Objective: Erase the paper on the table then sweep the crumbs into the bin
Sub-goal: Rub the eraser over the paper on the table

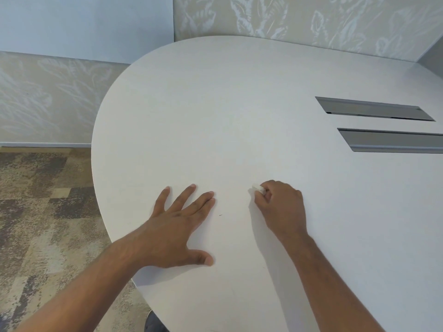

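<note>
My left hand (177, 226) lies flat on the white table (215, 104), fingers spread, palm down. My right hand (280, 207) is to its right, fingers curled around a small white eraser (257, 188) whose tip touches the surface. The white paper cannot be told apart from the white tabletop; its edges do not show. A tiny dark speck (220, 214) lies between the two hands. No bin is in view.
Two grey rectangular cable slots (374, 109) (393, 140) are set into the table at the right. The table's rounded edge curves down the left side above patterned carpet (43, 212). Patterned wall panels (311, 17) stand behind.
</note>
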Demonstrator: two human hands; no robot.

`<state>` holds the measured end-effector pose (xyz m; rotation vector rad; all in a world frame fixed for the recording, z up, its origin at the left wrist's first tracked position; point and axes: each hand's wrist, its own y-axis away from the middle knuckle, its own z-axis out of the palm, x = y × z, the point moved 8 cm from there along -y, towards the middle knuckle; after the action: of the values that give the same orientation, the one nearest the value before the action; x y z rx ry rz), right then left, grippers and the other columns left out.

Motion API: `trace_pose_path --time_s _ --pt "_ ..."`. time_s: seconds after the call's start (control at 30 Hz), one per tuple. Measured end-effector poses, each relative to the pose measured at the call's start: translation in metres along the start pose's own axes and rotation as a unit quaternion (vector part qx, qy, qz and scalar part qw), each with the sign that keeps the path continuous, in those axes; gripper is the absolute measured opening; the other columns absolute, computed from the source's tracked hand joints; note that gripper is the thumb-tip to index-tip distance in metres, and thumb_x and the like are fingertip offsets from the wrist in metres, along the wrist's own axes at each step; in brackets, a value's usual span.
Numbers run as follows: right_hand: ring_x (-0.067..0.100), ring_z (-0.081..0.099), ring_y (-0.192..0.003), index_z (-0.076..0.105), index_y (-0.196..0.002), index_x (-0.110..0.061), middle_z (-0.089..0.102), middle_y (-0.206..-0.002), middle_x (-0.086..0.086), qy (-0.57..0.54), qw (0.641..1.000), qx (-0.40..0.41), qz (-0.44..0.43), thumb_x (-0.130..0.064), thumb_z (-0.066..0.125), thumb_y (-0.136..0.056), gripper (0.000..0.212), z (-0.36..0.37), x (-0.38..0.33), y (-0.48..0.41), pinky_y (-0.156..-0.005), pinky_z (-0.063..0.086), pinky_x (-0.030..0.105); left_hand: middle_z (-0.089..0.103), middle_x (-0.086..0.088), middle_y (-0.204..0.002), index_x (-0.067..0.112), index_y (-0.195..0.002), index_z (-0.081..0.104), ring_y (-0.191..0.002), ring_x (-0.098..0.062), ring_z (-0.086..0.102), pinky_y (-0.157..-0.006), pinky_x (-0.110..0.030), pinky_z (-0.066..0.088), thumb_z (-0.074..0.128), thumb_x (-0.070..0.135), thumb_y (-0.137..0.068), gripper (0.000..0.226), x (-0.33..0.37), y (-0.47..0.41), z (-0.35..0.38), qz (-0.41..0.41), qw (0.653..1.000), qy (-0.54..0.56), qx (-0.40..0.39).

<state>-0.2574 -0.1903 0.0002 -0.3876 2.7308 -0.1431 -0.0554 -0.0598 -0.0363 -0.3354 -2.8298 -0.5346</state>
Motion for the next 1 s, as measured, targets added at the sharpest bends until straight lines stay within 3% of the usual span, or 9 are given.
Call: trace_pose_path --time_s 0.2,0.43,0.57,0.73,0.9,1.0 --pt "0.013 0.055 -0.073 0.059 -0.081 -0.02 0.06 -0.075 -0.007 -0.162 0.984 -0.046 -0.056 -0.033 0.065 -0.097 0.021 0.011 -0.043 0.018 -0.067 0.047 0.028 -0.035 0.024 -0.167 0.031 -0.165 -0.023 -0.15 -0.011 -0.045 -0.124 -0.06 -0.022 0.039 0.097 -0.082 0.122 0.0 0.0 -0.001 0.002 1.0 -0.001 0.007" --pt "0.017 0.054 -0.07 0.06 -0.085 -0.02 0.055 -0.074 -0.009 -0.089 0.988 -0.065 -0.113 -0.026 0.064 -0.093 0.011 0.026 -0.068 0.012 -0.069 0.05 0.039 -0.034 0.022 -0.168 0.03 -0.165 -0.023 -0.15 -0.011 -0.045 -0.124 -0.061 -0.021 0.04 0.095 -0.083 0.122 0.0 0.0 -0.001 0.005 1.0 0.0 0.009" --pt "0.022 0.055 -0.067 0.058 -0.078 -0.014 0.057 -0.069 -0.004 -0.092 0.994 -0.028 -0.055 -0.027 0.062 -0.092 0.02 0.018 -0.048 -0.008 -0.068 0.05 0.042 -0.035 0.023 -0.168 0.03 -0.165 -0.023 -0.15 -0.011 -0.045 -0.124 -0.061 -0.021 0.039 0.096 -0.082 0.123 -0.001 -0.001 -0.001 0.004 1.0 -0.001 0.01" --pt "0.021 0.053 -0.067 0.059 -0.079 -0.016 0.056 -0.069 -0.004 -0.08 0.986 -0.064 -0.131 -0.024 0.064 -0.092 0.016 0.024 -0.075 0.015 -0.067 0.048 0.04 -0.037 0.024 -0.166 0.031 -0.164 -0.025 -0.148 -0.01 -0.047 -0.124 -0.06 -0.022 0.04 0.096 -0.082 0.123 -0.001 -0.001 0.0 0.004 1.0 0.006 0.008" --pt "0.02 0.052 -0.065 0.055 -0.074 -0.016 0.055 -0.066 -0.005 -0.085 0.996 -0.009 -0.036 -0.029 0.064 -0.094 0.026 0.017 -0.037 -0.012 -0.066 0.048 0.04 -0.037 0.024 -0.166 0.03 -0.165 -0.024 -0.149 -0.01 -0.047 -0.124 -0.061 -0.022 0.04 0.096 -0.082 0.123 0.0 -0.001 0.0 0.004 1.0 0.006 0.003" --pt "0.019 0.053 -0.065 0.058 -0.076 -0.016 0.056 -0.067 -0.005 -0.089 0.994 -0.017 -0.067 -0.027 0.065 -0.092 0.021 0.019 -0.055 -0.003 -0.067 0.048 0.039 -0.037 0.024 -0.166 0.031 -0.164 -0.025 -0.148 -0.01 -0.047 -0.124 -0.06 -0.022 0.04 0.096 -0.083 0.123 0.0 0.0 -0.001 0.002 1.0 0.008 0.001"
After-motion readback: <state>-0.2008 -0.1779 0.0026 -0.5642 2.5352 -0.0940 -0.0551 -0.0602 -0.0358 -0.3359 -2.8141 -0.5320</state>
